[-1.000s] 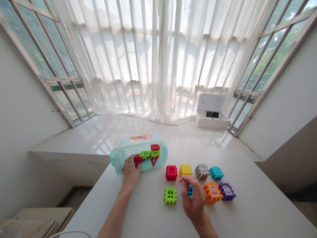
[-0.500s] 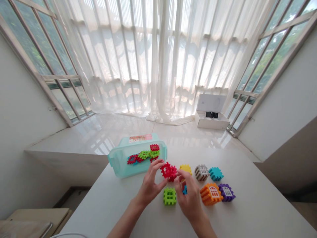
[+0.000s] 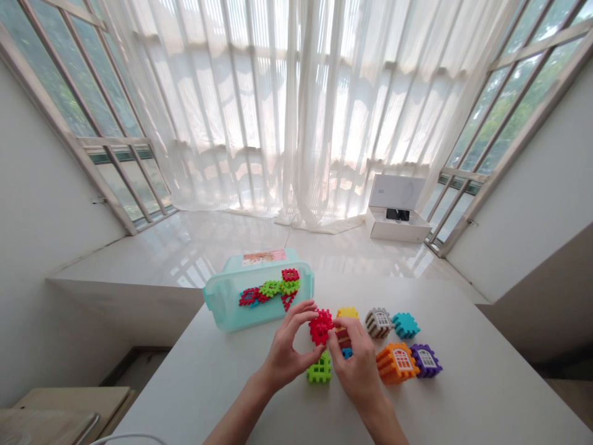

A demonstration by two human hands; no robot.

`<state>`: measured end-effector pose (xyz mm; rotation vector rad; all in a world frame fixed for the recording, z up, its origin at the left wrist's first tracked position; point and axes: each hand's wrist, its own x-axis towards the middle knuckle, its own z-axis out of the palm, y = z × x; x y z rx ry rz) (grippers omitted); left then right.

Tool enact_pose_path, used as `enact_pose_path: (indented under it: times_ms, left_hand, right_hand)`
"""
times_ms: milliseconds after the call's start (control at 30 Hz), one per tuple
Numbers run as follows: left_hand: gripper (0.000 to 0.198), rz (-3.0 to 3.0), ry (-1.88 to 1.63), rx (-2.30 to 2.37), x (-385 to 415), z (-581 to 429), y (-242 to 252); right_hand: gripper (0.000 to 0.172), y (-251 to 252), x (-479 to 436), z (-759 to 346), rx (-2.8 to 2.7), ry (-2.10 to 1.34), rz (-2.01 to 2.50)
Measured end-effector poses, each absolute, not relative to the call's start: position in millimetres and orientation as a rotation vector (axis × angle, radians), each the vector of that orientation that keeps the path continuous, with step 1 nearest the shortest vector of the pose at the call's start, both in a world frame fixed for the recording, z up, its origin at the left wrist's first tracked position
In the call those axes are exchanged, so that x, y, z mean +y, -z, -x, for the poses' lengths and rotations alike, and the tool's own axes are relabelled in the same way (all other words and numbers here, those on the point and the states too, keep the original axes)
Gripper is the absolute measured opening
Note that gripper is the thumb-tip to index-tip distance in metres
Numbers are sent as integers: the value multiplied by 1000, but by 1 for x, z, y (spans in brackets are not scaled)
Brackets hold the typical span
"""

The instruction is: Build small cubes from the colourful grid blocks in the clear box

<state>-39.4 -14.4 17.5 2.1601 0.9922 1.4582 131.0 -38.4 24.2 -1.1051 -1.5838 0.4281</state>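
Note:
A red notched building block (image 3: 320, 327) with a window-like opening is between my two hands, above the table. My left hand (image 3: 290, 346) curls around its left side, fingers at the top and thumb at the lower edge. My right hand (image 3: 356, 355) pinches its right edge between thumb and fingers. Below it lies a green window block (image 3: 319, 369), partly covered by my left thumb. A yellow block (image 3: 347, 313) and a bit of a blue block (image 3: 347, 353) show behind my right hand, mostly hidden.
A translucent teal bin (image 3: 222, 315) at the left holds several red, green and blue pieces (image 3: 271, 288). To the right stand grey (image 3: 378, 322), turquoise (image 3: 406, 325), orange (image 3: 397, 363) and purple (image 3: 425, 360) blocks. Farther back is an opened white box (image 3: 398, 230) with a dark phone-like object.
The red block has turned so that its window face is toward me. My right fingers have closed on its right edge, and my left hand has shifted slightly right.

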Motion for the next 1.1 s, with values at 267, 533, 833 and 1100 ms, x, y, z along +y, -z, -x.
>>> enact_pose_path:
  times_ms: [267,533,833,1100]
  left_hand:
    - [48,-2088,-1428,1032,-13,40,-17]
    - [46,-1967,-1423,1077,-5,47,-9]
    - [21,-2051,-1339,1190,11,55,0]
    - [20,-2093,-1260,1185,7,47,4]
  right_hand:
    - [15,-18,-38,-132,-1476,-599,1062]
    - [16,-20,-38,-131,-1461,-571,1070]
    - [15,-22,-43,-136,-1433,-332,1046]
    - [17,-18,-44,-137,-1451,-302,1005]
